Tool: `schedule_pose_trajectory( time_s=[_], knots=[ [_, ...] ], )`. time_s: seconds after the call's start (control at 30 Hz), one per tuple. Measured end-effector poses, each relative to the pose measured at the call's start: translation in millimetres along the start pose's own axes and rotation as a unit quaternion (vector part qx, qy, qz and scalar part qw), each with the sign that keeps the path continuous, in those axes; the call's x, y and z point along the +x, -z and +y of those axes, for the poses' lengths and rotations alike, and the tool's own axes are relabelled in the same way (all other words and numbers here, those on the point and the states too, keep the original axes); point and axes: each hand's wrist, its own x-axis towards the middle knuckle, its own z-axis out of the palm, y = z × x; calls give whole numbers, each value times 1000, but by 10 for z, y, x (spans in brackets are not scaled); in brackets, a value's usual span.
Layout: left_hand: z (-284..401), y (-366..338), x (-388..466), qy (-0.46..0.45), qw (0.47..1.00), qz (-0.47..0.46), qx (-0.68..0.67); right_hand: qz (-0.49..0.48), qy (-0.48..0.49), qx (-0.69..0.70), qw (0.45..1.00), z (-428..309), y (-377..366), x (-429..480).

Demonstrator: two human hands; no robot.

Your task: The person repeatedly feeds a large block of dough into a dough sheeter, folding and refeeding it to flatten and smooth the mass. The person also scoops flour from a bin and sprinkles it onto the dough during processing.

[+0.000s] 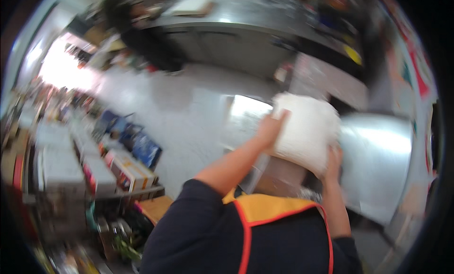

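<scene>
Between my two hands is a thick white mass (305,130), which looks like dough; blur hides its exact texture. My left hand (272,131) presses on its left side, with the thumb lying over the upper face. My right hand (332,161) grips the lower right edge, its fingers partly hidden. A shiny metal surface (377,160) lies just right of the mass. On the other side, a bright metal panel (246,118) shows past my left hand. Beneath the mass, a brownish box-like thing (280,176) is partly covered.
A long steel counter (255,11) runs along the far side, with a pale board (193,6) on it. Another person (142,36) stands at its left end. Several cartons (62,167) fill a shelf on the left, near a blue bag (145,149) by the grey floor (184,121).
</scene>
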Motion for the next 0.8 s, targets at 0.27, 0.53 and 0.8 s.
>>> schedule_pose_trajectory(
  time_s=[0.27, 0.53, 0.8],
  knots=[
    [-314, 19, 65, -64, 986, 145, 59, -44, -89, -109, 989, -541, -183, -45],
    [11, -73, 376, -37, 999, -11, -8, -22, -63, -289, 955, -389, -177, 293],
    [357, 85, 219, -49, 996, 8, 73, -4, 52, -168, 984, -285, -337, 434]
  ],
)
